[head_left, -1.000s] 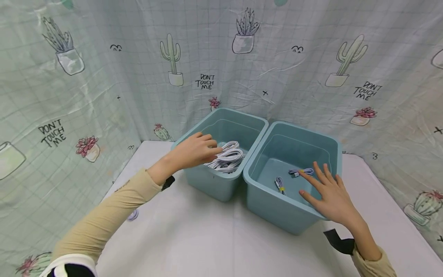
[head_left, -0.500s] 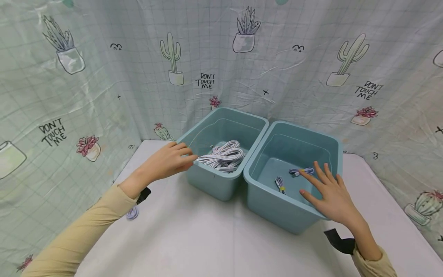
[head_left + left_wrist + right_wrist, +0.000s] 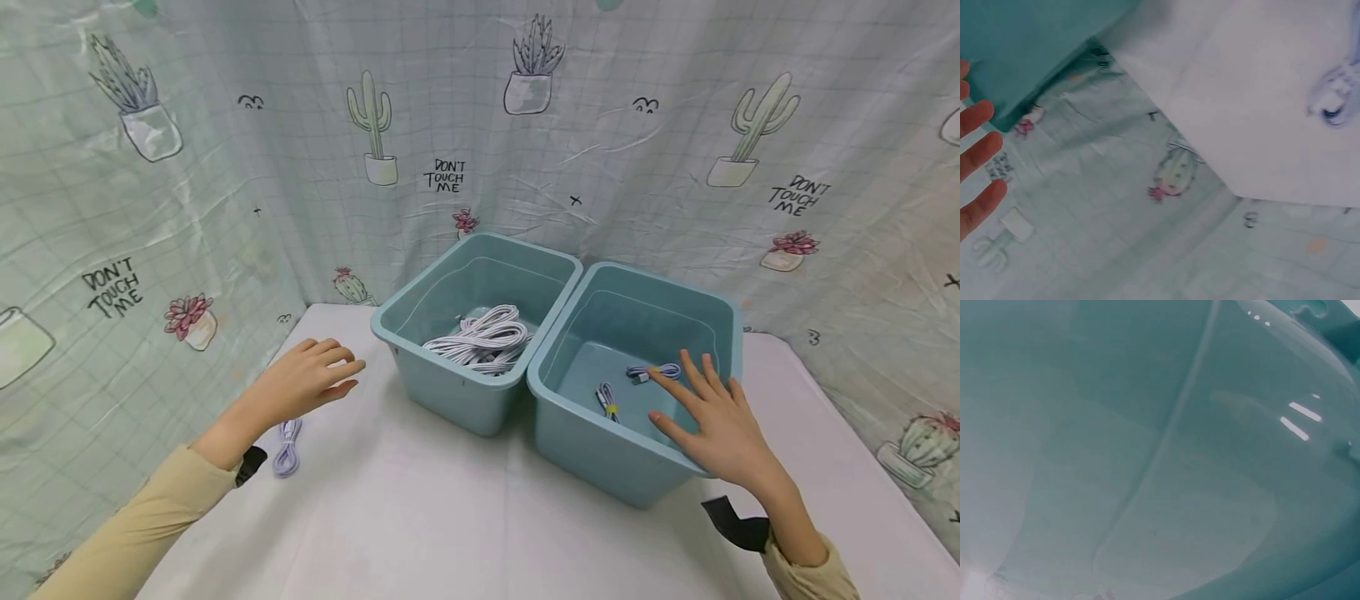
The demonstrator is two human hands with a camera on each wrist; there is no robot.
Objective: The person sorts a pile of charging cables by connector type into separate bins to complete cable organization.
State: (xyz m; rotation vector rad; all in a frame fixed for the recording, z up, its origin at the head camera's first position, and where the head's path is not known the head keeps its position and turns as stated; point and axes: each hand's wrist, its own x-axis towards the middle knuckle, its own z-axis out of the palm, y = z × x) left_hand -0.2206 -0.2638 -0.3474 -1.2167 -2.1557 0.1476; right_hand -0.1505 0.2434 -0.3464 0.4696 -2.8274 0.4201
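My left hand [image 3: 296, 387] is over the table's left side, its fingers loosely bent around nothing. Partly hidden behind its wrist lies a bundled lilac cable [image 3: 287, 450], whose end [image 3: 1333, 103] shows at the right of the left wrist view. My right hand [image 3: 722, 429] spreads its fingers over the near right rim of the right teal bin [image 3: 592, 417]. Inside that bin are two small cable bundles, one [image 3: 654, 372] close to the fingertips and another [image 3: 608, 402] with a yellow tie. White coiled cables [image 3: 487, 337] are piled in the left teal bin [image 3: 450, 387].
Both bins stand side by side on a white table [image 3: 420, 517]. A cactus-print curtain [image 3: 480, 125] hangs behind and at both sides. The right wrist view is filled by the smooth teal wall of the bin [image 3: 1147, 456].
My left hand has drawn back from over the left bin, moving left and down toward the lilac cable. More white cables in that bin are uncovered. The right hand stays put.
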